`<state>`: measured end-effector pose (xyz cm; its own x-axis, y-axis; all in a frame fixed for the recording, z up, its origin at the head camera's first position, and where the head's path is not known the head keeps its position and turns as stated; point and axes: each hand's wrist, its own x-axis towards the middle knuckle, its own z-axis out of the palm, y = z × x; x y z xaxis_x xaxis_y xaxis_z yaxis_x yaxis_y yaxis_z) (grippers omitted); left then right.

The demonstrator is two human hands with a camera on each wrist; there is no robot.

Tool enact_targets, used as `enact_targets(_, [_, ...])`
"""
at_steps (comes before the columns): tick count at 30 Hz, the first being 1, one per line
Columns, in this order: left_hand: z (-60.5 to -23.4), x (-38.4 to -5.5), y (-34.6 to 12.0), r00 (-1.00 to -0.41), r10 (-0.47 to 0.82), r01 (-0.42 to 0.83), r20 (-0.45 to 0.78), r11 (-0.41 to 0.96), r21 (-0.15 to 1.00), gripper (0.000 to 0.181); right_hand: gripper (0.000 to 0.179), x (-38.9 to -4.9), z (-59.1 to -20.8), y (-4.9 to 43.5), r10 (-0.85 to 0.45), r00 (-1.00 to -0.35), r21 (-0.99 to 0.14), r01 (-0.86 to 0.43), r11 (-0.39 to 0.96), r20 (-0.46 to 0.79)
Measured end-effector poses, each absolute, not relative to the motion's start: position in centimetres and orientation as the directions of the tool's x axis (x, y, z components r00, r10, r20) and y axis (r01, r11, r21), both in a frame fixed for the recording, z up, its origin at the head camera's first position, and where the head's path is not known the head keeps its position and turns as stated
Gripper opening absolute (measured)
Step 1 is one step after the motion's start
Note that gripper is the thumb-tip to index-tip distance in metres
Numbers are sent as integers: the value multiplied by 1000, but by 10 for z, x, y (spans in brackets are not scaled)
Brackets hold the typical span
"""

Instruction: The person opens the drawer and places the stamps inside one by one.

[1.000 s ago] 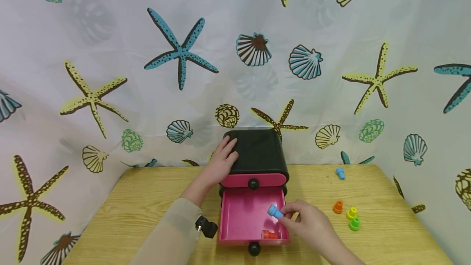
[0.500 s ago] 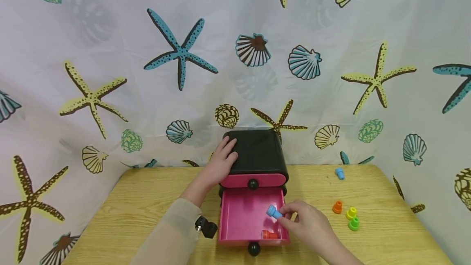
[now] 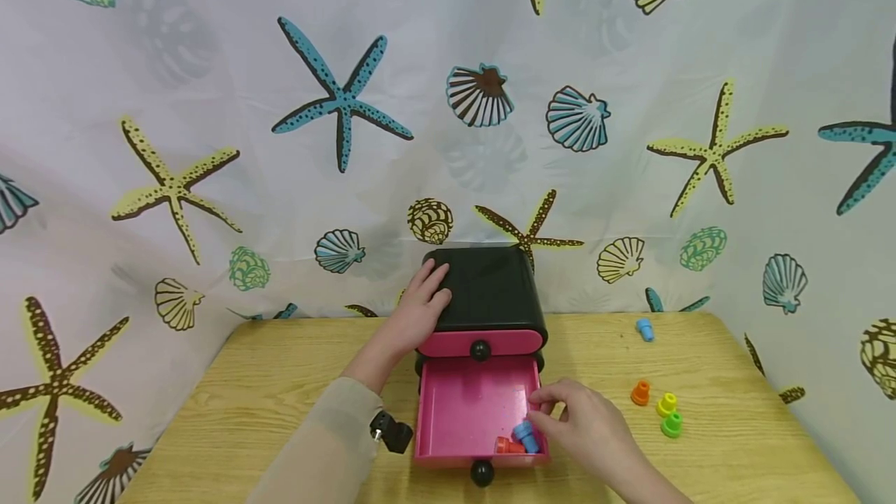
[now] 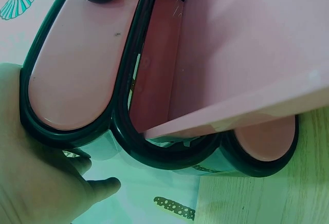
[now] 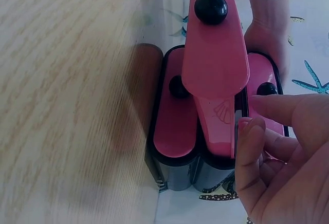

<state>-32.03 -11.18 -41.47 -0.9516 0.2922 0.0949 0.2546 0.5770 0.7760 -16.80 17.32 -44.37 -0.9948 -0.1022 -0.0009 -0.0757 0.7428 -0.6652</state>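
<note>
A small black cabinet (image 3: 490,290) with pink drawers stands on the table; its middle drawer (image 3: 462,403) is pulled out. My left hand (image 3: 411,319) rests on the cabinet's top left edge, fingers spread, and in the left wrist view the hand (image 4: 46,183) lies against its side. At the drawer's right wall is my right hand (image 3: 584,422), thumb and forefinger apart with nothing between them. Just below those fingertips, a blue peg-shaped plastic piece (image 3: 526,438) lies in the drawer's front right corner. Beside it lies an orange-red one (image 3: 509,446).
To the right on the wooden table (image 3: 301,379) stand similar orange (image 3: 640,393), yellow (image 3: 667,404) and green (image 3: 671,424) pieces. Another blue piece (image 3: 645,330) lies farther back. A shell-patterned cloth (image 3: 420,138) encloses the table behind and at the sides.
The blue piece has left my right hand's fingers and dropped into the drawer next to the orange-red one. The right hand stays in place, fingers parted. The left hand has not moved.
</note>
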Motion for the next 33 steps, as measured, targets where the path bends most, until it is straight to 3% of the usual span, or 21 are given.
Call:
enact_targets(13, [-403,-304,-108,-949,291,274,123,563,780,64,26,-167,-432,184,-42,-999,-677,-48,734,26])
enact_targets(24, [-414,-317,-112,-950,295,266,105,584,767,66,28,-175,-418,208,-10,-993,-678,-91,730,122])
enact_targets(33, [-416,-322,-112,-949,298,263,102,572,777,66,40,-187,-416,231,15,-984,-668,-109,736,178])
